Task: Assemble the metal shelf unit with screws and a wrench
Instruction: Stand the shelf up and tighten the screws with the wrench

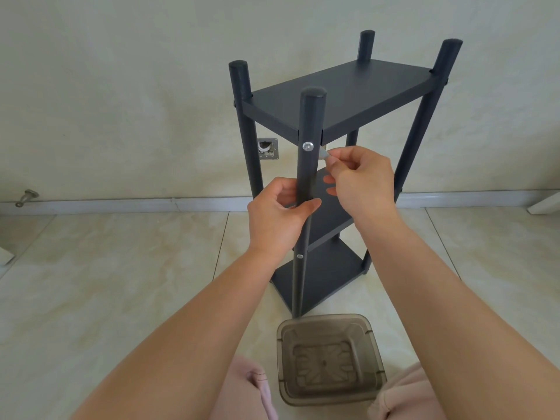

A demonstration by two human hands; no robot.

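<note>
A dark grey three-tier shelf unit [339,95] stands upright on the tiled floor against the wall. My left hand [277,213] grips its near front post [307,174] about halfway up. My right hand [360,183] pinches a small silver wrench [323,153] just right of that post, level with a silver screw [308,146] set in the post under the top shelf. A second screw [300,256] shows lower on the same post. Most of the wrench is hidden by my fingers.
A brown translucent plastic tray [330,359] lies on the floor between my knees, just in front of the shelf. A metal wall plate [268,148] sits low on the wall behind. A door stopper [26,197] sticks out at the skirting on the left.
</note>
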